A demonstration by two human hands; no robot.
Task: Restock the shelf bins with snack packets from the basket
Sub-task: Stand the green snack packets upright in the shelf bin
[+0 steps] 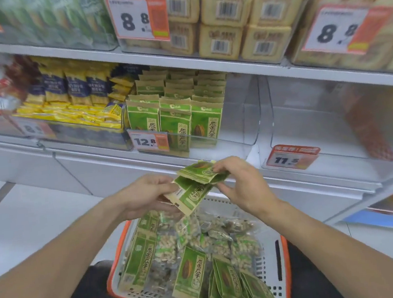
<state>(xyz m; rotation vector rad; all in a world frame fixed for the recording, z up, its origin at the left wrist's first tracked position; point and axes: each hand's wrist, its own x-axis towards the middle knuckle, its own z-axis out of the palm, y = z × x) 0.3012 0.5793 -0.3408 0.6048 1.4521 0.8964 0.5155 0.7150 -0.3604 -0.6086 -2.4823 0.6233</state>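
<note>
Landmark: the white basket [273, 259] with orange rim, on the person's lap, part-filled with green snack packets and clear packs of nuts

Directly above the basket's far edge, both hands hold a small fan of green packets [195, 185]. Left hand [144, 195]: fingers curled, thumb and forefinger pinching the lower, tan-edged packet at its end. Right hand [240, 183]: thumb and forefinger pinching the upper packets near their tops, other fingers loosely bent. The packets are skewed against each other, not squared

Beyond the basket, on the shelf, a clear bin [228, 140] holds upright rows of the same green packets behind a 12.8 price tag [148, 141]; the right part of that bin looks unfilled. Further right of the basket, another clear bin [334, 134] with an 11.5 tag seems nearly bare

Judged step: sorting the handful before shelving. To do it well, probably square the packets so all fronts face one way and tops point up, then slot them upright into the gap beside the standing rows, matching product to tag
</note>
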